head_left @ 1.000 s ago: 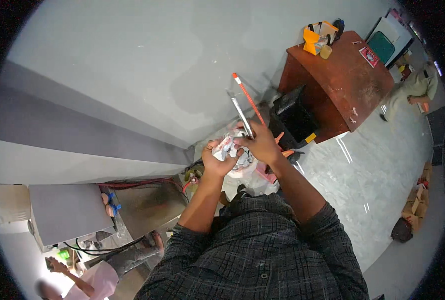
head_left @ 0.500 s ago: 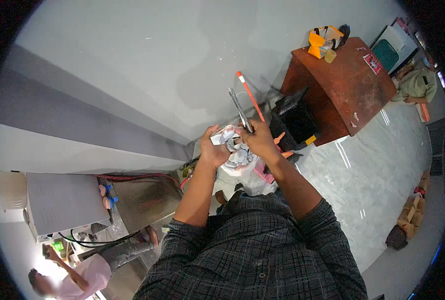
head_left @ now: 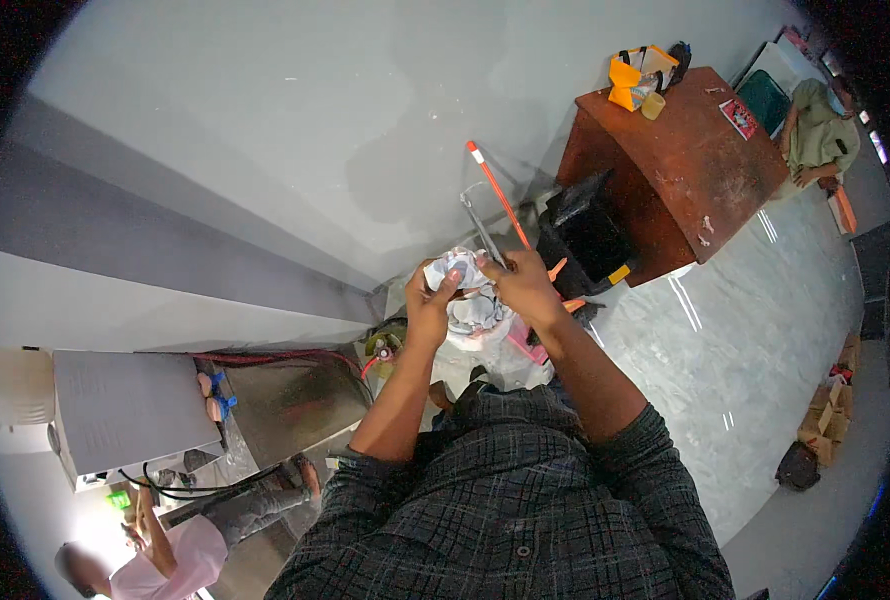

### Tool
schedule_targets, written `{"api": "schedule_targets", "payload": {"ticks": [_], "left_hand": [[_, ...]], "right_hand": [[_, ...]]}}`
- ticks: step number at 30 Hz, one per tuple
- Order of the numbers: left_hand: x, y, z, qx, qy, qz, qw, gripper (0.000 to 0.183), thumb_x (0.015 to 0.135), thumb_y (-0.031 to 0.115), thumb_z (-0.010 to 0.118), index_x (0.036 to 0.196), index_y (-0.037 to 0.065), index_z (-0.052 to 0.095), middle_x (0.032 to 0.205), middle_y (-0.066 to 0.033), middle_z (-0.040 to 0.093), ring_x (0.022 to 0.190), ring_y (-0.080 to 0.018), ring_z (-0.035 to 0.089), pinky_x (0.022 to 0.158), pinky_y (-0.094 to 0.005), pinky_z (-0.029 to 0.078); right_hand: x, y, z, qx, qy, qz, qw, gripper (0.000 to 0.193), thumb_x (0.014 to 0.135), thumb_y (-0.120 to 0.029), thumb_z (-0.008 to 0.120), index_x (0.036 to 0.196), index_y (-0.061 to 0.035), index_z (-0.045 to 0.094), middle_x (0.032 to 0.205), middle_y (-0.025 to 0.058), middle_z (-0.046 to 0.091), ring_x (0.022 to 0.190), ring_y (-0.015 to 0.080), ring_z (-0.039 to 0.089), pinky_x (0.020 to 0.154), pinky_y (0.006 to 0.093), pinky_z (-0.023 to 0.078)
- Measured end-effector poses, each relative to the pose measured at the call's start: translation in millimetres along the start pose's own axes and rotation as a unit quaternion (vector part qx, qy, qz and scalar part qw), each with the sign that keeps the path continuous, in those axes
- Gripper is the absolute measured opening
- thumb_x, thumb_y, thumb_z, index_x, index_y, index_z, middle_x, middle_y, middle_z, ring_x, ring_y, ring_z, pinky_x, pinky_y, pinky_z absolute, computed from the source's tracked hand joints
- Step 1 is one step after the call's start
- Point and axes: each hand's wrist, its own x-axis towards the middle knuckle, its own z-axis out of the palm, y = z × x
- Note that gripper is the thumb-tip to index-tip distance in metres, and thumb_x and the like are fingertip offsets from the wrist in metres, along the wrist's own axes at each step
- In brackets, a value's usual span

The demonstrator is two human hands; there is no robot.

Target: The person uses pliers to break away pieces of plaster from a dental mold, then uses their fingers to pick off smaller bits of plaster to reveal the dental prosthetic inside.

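My left hand (head_left: 428, 312) is closed, with its thumb pressed on a crumpled white-and-grey piece (head_left: 452, 266) that looks like paper or cloth. My right hand (head_left: 527, 288) grips a long, shiny metal tool (head_left: 477, 220), perhaps tongs, whose far end points up and away; its exact kind is unclear. The right fingertips come close to the crumpled piece, and I cannot tell whether they touch it. Just below both hands stands a white round container (head_left: 477, 342) holding more crumpled white-grey pieces (head_left: 476, 312).
An orange-red stick (head_left: 497, 190) leans by the wall. Right of it are a black bin (head_left: 590, 235) and a brown wooden table (head_left: 700, 165) bearing an orange bag (head_left: 625, 80). A metal-topped counter (head_left: 290, 400) stands left. One person (head_left: 170, 555) is lower left, another (head_left: 822, 130) far right.
My left hand has gone from spread fingers to closed on the crumpled piece, which is now lifted and bunched. The metal tool has turned slightly in my right hand.
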Motion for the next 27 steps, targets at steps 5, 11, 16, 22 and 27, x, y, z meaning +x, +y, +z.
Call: {"api": "schedule_targets", "payload": {"ticks": [5, 11, 16, 22, 27], "left_hand": [[-2.5, 1.7, -3.9, -0.067, -0.024, 0.006, 0.997, 0.028, 0.095, 0.018, 0.065, 0.112, -0.003, 0.058, 0.102, -0.0115, 0.067, 0.089, -0.0222, 0.068, 0.079, -0.0423, 0.06], [3.8, 4.7, -30.8, -0.145, -0.012, -0.018, 0.989, 0.043, 0.095, 0.03, 0.064, 0.117, -0.005, 0.055, 0.105, -0.0168, 0.066, 0.091, -0.0316, 0.068, 0.079, -0.0473, 0.059], [4.4, 8.6, -39.4, -0.128, 0.021, -0.045, 0.991, 0.069, 0.093, 0.054, 0.059, 0.124, -0.007, 0.051, 0.109, -0.0214, 0.065, 0.094, -0.0389, 0.068, 0.083, -0.051, 0.058], [3.7, 19.4, -44.5, -0.178, 0.042, -0.053, 0.982, 0.068, 0.098, 0.056, 0.047, 0.126, -0.006, 0.05, 0.111, -0.0224, 0.065, 0.096, -0.0401, 0.067, 0.085, -0.0486, 0.057], [-1.3, 32.3, -31.2, -0.246, 0.007, -0.06, 0.967, 0.069, 0.101, 0.057, 0.037, 0.127, -0.005, 0.051, 0.109, -0.0219, 0.066, 0.092, -0.0381, 0.069, 0.078, -0.0475, 0.059]], "right_hand": [[-7.5, -3.2, -6.3, -0.028, -0.027, -0.049, 0.998, 0.036, 0.089, -0.031, 0.069, 0.076, 0.0022, 0.065, 0.062, 0.0103, 0.058, 0.058, 0.0193, 0.052, 0.057, 0.0411, 0.042], [-12.3, -7.1, -16.3, 0.002, -0.037, -0.095, 0.995, 0.032, 0.094, -0.021, 0.068, 0.07, -0.0038, 0.057, 0.06, -0.0017, 0.05, 0.051, 0.0065, 0.043, 0.046, 0.0272, 0.035], [-7.9, -14.4, -22.8, 0.006, -0.06, -0.049, 0.997, 0.029, 0.096, -0.022, 0.066, 0.075, -0.0023, 0.059, 0.062, 0.0001, 0.054, 0.05, 0.008, 0.044, 0.047, 0.0281, 0.037], [-12.6, -8.0, -12.4, -0.06, -0.036, -0.065, 0.995, 0.027, 0.1, -0.02, 0.056, 0.089, 0.0035, 0.065, 0.065, 0.0067, 0.061, 0.051, 0.0126, 0.05, 0.05, 0.0296, 0.041], [-26.8, -2.4, -6.5, 0.085, -0.1, -0.025, 0.991, 0.026, 0.099, -0.019, 0.058, 0.096, 0.0061, 0.066, 0.067, 0.0065, 0.062, 0.057, 0.0122, 0.057, 0.053, 0.0299, 0.045]]}}
